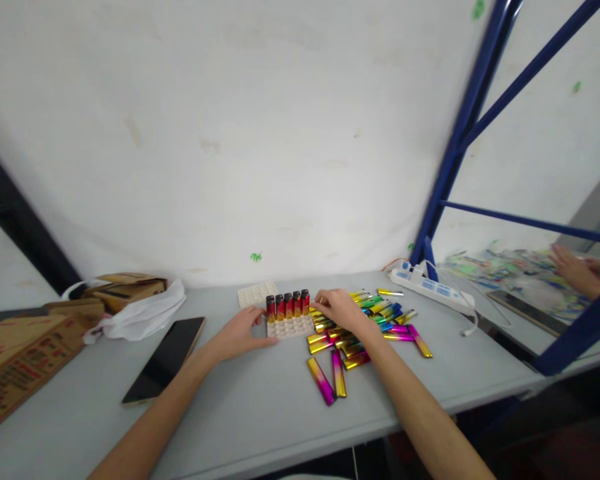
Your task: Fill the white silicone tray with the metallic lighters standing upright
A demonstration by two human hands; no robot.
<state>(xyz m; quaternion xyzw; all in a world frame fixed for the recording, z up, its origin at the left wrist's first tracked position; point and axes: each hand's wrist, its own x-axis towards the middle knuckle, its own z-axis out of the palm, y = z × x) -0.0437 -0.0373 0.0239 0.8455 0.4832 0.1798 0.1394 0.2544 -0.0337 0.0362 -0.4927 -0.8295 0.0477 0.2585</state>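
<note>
A white tray (291,327) with small pockets lies on the grey table, and several red and yellow lighters (289,305) stand upright in its back part. At its left edge is my left hand (241,333), thumb and fingers apart, the thumb along the front corner. My right hand (337,308) is by the right end of the lighters, over the edge of a heap of shiny coloured lighters (380,313); its fingers are curled down and whether they hold anything is too small to tell. Two loose lighters (339,375) lie in front of the heap.
Behind lies another white tray (257,294). A black phone (166,360), a white plastic bag (147,313) and a cardboard box (30,357) are at the left. A power strip (433,288) sits by the blue frame (447,160). Another person's hands (580,270) show at far right.
</note>
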